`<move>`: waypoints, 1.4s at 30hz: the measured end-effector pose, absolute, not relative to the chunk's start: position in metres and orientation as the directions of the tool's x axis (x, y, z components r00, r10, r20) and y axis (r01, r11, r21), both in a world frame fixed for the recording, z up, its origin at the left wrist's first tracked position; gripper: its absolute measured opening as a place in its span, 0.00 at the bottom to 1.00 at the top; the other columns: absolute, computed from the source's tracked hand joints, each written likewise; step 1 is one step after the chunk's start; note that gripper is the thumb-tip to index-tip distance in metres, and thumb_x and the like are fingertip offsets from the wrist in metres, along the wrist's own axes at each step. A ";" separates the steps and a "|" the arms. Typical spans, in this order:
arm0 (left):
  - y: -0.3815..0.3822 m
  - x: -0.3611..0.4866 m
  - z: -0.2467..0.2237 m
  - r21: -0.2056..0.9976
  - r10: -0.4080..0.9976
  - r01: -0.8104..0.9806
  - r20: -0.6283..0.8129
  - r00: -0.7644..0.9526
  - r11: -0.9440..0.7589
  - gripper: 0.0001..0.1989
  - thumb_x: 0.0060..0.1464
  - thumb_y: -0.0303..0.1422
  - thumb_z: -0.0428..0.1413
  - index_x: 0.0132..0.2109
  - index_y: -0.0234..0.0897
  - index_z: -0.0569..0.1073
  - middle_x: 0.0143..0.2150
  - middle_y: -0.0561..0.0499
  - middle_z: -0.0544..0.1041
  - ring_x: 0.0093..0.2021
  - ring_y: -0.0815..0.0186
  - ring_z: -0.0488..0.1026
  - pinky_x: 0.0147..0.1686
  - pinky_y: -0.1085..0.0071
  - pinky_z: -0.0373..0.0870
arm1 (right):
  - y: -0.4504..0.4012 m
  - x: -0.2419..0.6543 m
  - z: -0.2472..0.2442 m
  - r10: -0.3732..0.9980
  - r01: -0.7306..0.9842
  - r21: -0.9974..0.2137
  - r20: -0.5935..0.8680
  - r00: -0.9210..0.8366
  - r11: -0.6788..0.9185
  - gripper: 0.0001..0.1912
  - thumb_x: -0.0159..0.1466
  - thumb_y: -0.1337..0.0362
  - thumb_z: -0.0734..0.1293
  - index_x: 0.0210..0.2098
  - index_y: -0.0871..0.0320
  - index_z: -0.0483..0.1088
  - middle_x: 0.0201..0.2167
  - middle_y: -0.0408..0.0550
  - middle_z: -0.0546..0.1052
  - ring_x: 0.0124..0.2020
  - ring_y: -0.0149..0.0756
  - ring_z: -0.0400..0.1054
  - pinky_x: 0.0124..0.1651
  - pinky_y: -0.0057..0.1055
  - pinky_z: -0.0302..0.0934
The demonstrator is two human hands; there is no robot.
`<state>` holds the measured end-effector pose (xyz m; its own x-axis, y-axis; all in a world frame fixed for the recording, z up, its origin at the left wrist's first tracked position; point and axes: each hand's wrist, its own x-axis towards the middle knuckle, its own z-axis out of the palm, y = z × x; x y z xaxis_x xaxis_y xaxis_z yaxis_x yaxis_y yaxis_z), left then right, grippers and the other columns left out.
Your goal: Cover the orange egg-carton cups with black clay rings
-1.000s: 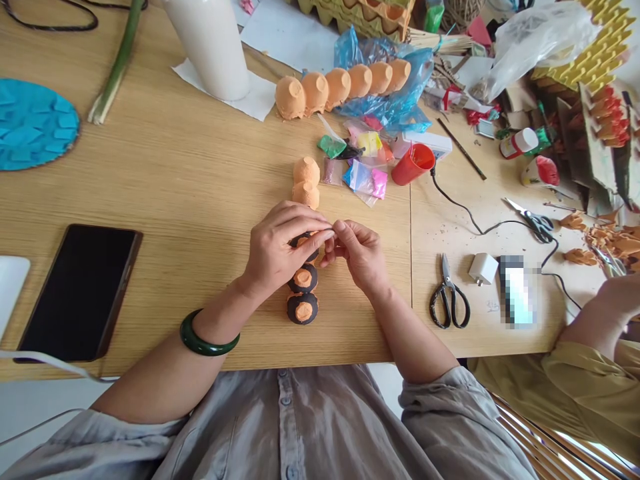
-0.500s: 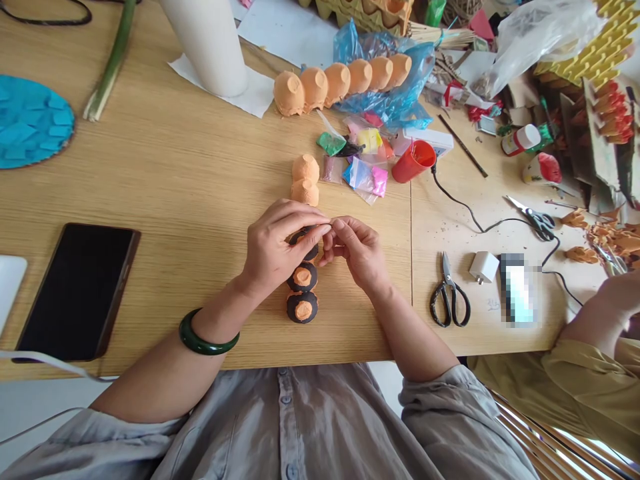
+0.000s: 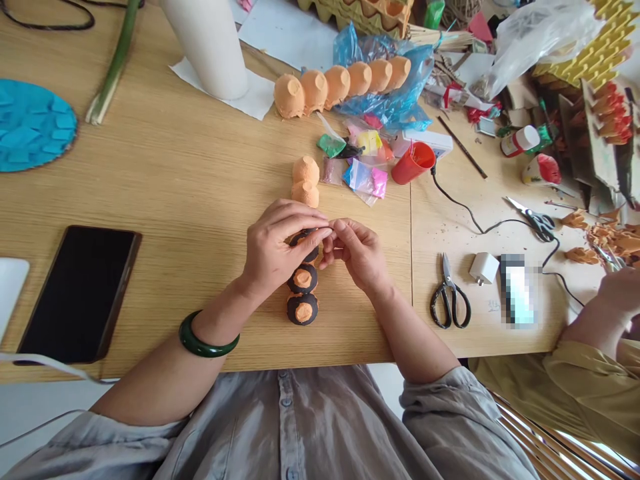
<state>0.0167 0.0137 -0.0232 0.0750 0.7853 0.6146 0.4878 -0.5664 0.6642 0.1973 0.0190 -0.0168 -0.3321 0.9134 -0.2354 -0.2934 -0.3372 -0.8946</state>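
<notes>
My left hand (image 3: pixel 281 239) and my right hand (image 3: pixel 356 250) meet fingertip to fingertip, both pinched closed. Whatever is between the fingers is too small and hidden to make out. Under and beside my left hand runs a row of joined egg-carton cups (image 3: pixel 305 172), painted orange. The near cups carry a dark black ring (image 3: pixel 302 310) around an orange top; the far two are plain orange. My left hand covers the middle of the row. A second orange strip of egg-carton cups (image 3: pixel 337 85) lies farther back, partly on a blue plastic bag (image 3: pixel 390 110).
Small bags of coloured clay (image 3: pixel 367 177) and a red cup (image 3: pixel 413 163) stand behind my hands. Black scissors (image 3: pixel 450 293), a white charger (image 3: pixel 484 268) and a phone (image 3: pixel 519 293) lie right. Left are a dark tablet (image 3: pixel 77 293) and a blue disc (image 3: pixel 35 125). A co-worker's arm (image 3: pixel 597 313) rests far right.
My hands stay in almost the same pinched pose. The whole view has shifted very slightly. At the far right, the co-worker's hand has moved a little.
</notes>
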 end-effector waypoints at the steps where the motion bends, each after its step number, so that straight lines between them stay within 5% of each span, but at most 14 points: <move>1: 0.014 0.017 -0.023 0.664 0.786 0.488 0.613 0.079 -0.567 0.04 0.72 0.34 0.65 0.46 0.45 0.87 0.47 0.51 0.90 0.49 0.60 0.85 0.54 0.60 0.82 | 0.020 0.198 -0.017 0.910 -0.299 -0.889 -0.239 -0.339 -0.345 0.28 0.61 0.37 0.82 0.32 0.55 0.77 0.25 0.36 0.78 0.21 0.27 0.73 0.29 0.28 0.79; 17: 0.015 0.019 -0.023 0.664 0.773 0.447 0.625 0.108 -0.599 0.08 0.68 0.27 0.67 0.52 0.42 0.86 0.48 0.50 0.90 0.50 0.61 0.85 0.55 0.63 0.81 | 0.022 0.200 -0.020 0.906 -0.347 -0.864 -0.243 -0.347 -0.365 0.26 0.60 0.42 0.85 0.32 0.56 0.78 0.24 0.35 0.78 0.20 0.25 0.71 0.29 0.28 0.78; 30: 0.015 0.017 -0.022 0.680 0.788 0.445 0.606 0.107 -0.583 0.05 0.69 0.28 0.65 0.45 0.43 0.87 0.46 0.51 0.90 0.49 0.60 0.86 0.55 0.63 0.81 | 0.023 0.199 -0.017 0.890 -0.354 -0.848 -0.255 -0.379 -0.394 0.27 0.58 0.41 0.85 0.28 0.57 0.77 0.24 0.36 0.79 0.20 0.27 0.74 0.27 0.27 0.77; 36: 0.015 0.016 -0.021 0.729 0.832 0.431 0.545 0.105 -0.532 0.10 0.68 0.30 0.66 0.53 0.44 0.87 0.50 0.50 0.90 0.49 0.61 0.85 0.55 0.63 0.80 | 0.024 0.200 -0.021 0.886 -0.364 -0.839 -0.260 -0.384 -0.404 0.26 0.58 0.42 0.86 0.33 0.56 0.79 0.24 0.34 0.78 0.20 0.24 0.71 0.28 0.26 0.77; 42: 0.015 0.015 -0.020 0.713 0.841 0.484 0.532 0.098 -0.507 0.06 0.71 0.33 0.64 0.44 0.44 0.88 0.44 0.51 0.90 0.49 0.58 0.85 0.57 0.59 0.79 | 0.023 0.199 -0.018 0.876 -0.349 -0.840 -0.267 -0.401 -0.416 0.28 0.59 0.40 0.85 0.29 0.57 0.76 0.25 0.36 0.78 0.21 0.25 0.72 0.28 0.27 0.79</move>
<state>0.0153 0.0152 -0.0199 0.0976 0.8413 0.5318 0.4842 -0.5069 0.7132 0.1994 0.0233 -0.0176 -0.4006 0.8764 -0.2672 -0.3488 -0.4155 -0.8401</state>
